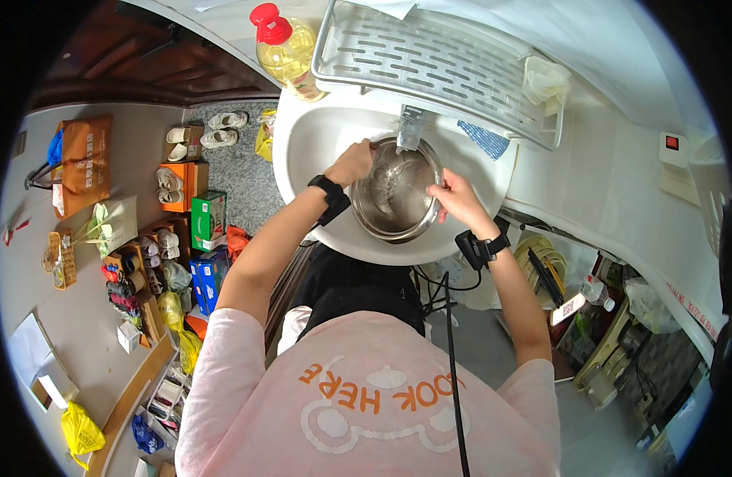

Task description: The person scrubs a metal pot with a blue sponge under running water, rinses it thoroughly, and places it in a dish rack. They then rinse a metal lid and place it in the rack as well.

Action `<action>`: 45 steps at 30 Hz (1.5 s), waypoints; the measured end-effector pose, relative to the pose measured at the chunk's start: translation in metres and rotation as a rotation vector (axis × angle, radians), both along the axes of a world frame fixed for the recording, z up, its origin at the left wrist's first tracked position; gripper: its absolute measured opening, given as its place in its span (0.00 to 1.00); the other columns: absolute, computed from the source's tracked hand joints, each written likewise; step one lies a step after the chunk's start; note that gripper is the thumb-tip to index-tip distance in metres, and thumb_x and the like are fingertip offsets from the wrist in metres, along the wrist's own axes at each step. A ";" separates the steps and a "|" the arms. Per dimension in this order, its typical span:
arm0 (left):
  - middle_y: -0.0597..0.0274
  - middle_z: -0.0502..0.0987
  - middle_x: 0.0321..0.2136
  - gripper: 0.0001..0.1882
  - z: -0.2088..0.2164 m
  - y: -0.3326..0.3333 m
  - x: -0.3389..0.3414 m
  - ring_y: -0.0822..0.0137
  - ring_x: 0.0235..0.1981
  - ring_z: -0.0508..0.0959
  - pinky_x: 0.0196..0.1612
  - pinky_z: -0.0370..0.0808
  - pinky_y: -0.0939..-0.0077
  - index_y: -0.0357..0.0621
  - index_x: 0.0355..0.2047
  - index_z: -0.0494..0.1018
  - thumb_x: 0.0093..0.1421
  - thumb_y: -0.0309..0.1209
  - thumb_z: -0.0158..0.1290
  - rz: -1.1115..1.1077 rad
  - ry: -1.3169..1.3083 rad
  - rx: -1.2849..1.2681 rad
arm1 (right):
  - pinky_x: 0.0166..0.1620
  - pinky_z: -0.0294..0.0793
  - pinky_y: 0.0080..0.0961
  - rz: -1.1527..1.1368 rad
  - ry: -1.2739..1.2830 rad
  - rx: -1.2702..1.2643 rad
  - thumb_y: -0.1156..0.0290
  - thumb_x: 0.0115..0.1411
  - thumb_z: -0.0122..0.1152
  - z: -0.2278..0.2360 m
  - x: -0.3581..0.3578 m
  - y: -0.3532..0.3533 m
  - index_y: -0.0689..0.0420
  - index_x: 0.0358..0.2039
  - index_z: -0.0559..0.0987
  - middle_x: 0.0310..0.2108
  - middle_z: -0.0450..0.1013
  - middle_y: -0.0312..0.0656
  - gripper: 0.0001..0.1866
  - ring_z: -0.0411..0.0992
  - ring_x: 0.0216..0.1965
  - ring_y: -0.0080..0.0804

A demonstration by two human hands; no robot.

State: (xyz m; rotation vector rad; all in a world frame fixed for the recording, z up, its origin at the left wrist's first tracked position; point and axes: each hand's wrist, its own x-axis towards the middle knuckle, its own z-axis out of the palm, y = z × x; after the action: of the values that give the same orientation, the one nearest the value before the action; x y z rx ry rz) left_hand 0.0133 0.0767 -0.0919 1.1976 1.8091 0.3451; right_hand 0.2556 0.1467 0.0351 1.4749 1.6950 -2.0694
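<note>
A round shiny metal pot (398, 226) is held over the white sink basin (302, 151), its mouth beneath the squared metal faucet (411, 127). Water shows inside it, with a disturbed surface below the spout. My left hand (354, 163) is closed at the pot's upper left rim; its fingertips are partly hidden. On the right side, my right hand (459, 200) grips the rim with the thumb over the edge and the fingers outside. Both wrists wear black bands.
Above the basin stands a white slotted rack (429, 52), with a blue patterned cloth (485, 139) under it. An oil bottle with a red cap (286, 52) is at the back left. Black cables (447, 298) hang before my body. Shoes and boxes (209, 219) line the left floor.
</note>
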 end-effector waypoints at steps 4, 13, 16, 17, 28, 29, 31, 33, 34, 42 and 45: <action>0.35 0.73 0.46 0.14 0.009 0.019 0.035 0.42 0.46 0.74 0.49 0.71 0.57 0.34 0.49 0.66 0.67 0.30 0.41 -0.085 -0.047 0.400 | 0.15 0.70 0.19 -0.039 -0.023 -0.012 0.71 0.59 0.56 0.013 0.011 0.000 0.60 0.37 0.71 0.20 0.67 0.32 0.08 0.67 0.13 0.19; 0.42 0.78 0.39 0.18 0.021 0.030 0.043 0.41 0.43 0.76 0.46 0.73 0.59 0.41 0.54 0.68 0.68 0.35 0.44 -0.166 -0.217 0.448 | 0.15 0.68 0.21 -0.031 0.028 0.031 0.71 0.58 0.56 0.010 0.017 -0.010 0.61 0.38 0.73 0.19 0.70 0.35 0.10 0.68 0.13 0.22; 0.40 0.77 0.39 0.18 0.010 0.024 0.031 0.42 0.42 0.77 0.47 0.73 0.59 0.36 0.52 0.68 0.67 0.35 0.45 -0.078 -0.131 0.232 | 0.15 0.68 0.20 -0.070 0.030 0.074 0.72 0.59 0.57 0.010 0.017 -0.014 0.62 0.40 0.73 0.20 0.70 0.35 0.10 0.68 0.13 0.21; 0.39 0.77 0.40 0.18 0.005 0.020 0.025 0.43 0.42 0.77 0.47 0.73 0.59 0.35 0.51 0.68 0.67 0.35 0.45 -0.035 -0.103 0.144 | 0.16 0.68 0.20 -0.109 0.046 0.070 0.72 0.59 0.57 0.011 0.017 -0.014 0.62 0.40 0.73 0.20 0.70 0.35 0.11 0.68 0.13 0.21; 0.60 0.75 0.36 0.26 -0.003 -0.019 0.008 0.69 0.33 0.76 0.32 0.78 0.73 0.42 0.58 0.61 0.65 0.40 0.52 0.236 -0.631 -0.255 | 0.22 0.75 0.21 -0.219 0.110 0.075 0.65 0.63 0.60 0.014 0.030 -0.032 0.64 0.42 0.72 0.28 0.72 0.39 0.15 0.74 0.20 0.25; 0.60 0.75 0.34 0.25 -0.002 -0.018 0.008 0.69 0.31 0.77 0.31 0.78 0.73 0.42 0.58 0.61 0.65 0.39 0.51 0.263 -0.668 -0.236 | 0.23 0.76 0.21 -0.206 0.106 0.010 0.64 0.63 0.60 0.017 0.034 -0.029 0.63 0.42 0.72 0.29 0.72 0.39 0.16 0.75 0.21 0.26; 0.61 0.75 0.38 0.26 0.001 -0.014 0.000 0.70 0.35 0.76 0.34 0.78 0.72 0.46 0.59 0.61 0.64 0.41 0.53 0.181 -0.678 -0.292 | 0.26 0.78 0.22 -0.128 0.040 -0.119 0.56 0.62 0.62 0.025 0.043 -0.016 0.61 0.39 0.71 0.32 0.72 0.40 0.20 0.75 0.23 0.26; 0.62 0.75 0.40 0.27 0.004 -0.007 -0.007 0.71 0.37 0.75 0.36 0.77 0.72 0.48 0.60 0.61 0.64 0.42 0.53 0.072 -0.675 -0.322 | 0.26 0.77 0.21 -0.152 -0.031 -0.025 0.54 0.61 0.62 0.029 0.044 -0.004 0.59 0.35 0.69 0.30 0.71 0.39 0.21 0.75 0.22 0.25; 0.63 0.75 0.40 0.26 0.006 -0.003 -0.008 0.72 0.38 0.75 0.36 0.77 0.72 0.49 0.60 0.62 0.64 0.42 0.53 0.005 -0.662 -0.326 | 0.26 0.77 0.20 -0.177 0.011 0.042 0.52 0.61 0.63 0.032 0.044 0.002 0.58 0.33 0.67 0.28 0.70 0.38 0.22 0.74 0.22 0.24; 0.58 0.76 0.44 0.22 -0.010 0.011 0.005 0.67 0.45 0.73 0.51 0.69 0.72 0.39 0.57 0.67 0.64 0.33 0.52 -0.032 -0.643 0.027 | 0.27 0.75 0.19 -0.194 0.082 -0.143 0.60 0.62 0.62 0.038 0.036 0.006 0.54 0.31 0.68 0.23 0.67 0.31 0.14 0.69 0.23 0.18; 0.50 0.77 0.47 0.24 -0.020 0.015 0.012 0.62 0.47 0.75 0.52 0.69 0.71 0.35 0.58 0.65 0.65 0.35 0.51 0.031 -0.577 0.091 | 0.27 0.73 0.17 -0.209 0.182 -0.077 0.63 0.62 0.61 0.041 0.035 -0.005 0.54 0.28 0.68 0.23 0.67 0.29 0.13 0.68 0.23 0.15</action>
State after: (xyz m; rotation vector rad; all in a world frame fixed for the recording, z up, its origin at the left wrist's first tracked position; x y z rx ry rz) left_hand 0.0251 0.0916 -0.1123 0.9980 1.3192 0.7171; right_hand 0.2903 0.1420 0.0758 1.5424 1.5555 -2.4144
